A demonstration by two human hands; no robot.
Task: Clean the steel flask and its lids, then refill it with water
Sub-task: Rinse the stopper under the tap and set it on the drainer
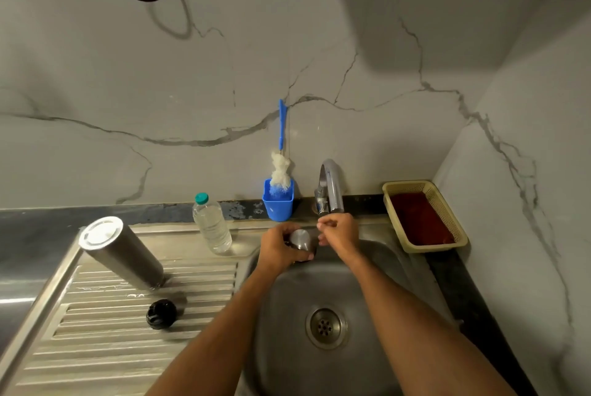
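Up under the tap (pixel 331 187), the left hand (pixel 281 247) grips a steel lid (pixel 300 239) over the sink (pixel 377 267); the right hand (pixel 340 232) (fingers curled, pinching something unclear) sits beside it. Flask (pixel 123 253) stands well left.

Plastic water bottle (pixel 211 225) beside blue cup (pixel 278 207) holding bottle brush (pixel 280 168); beige basket (pixel 423 216) right.

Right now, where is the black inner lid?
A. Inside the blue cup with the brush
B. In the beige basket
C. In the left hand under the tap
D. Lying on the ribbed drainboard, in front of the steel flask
D: the black inner lid lies alone on the ribbed drainboard, nearer the camera than the steel flask; the left hand grips a steel lid instead.
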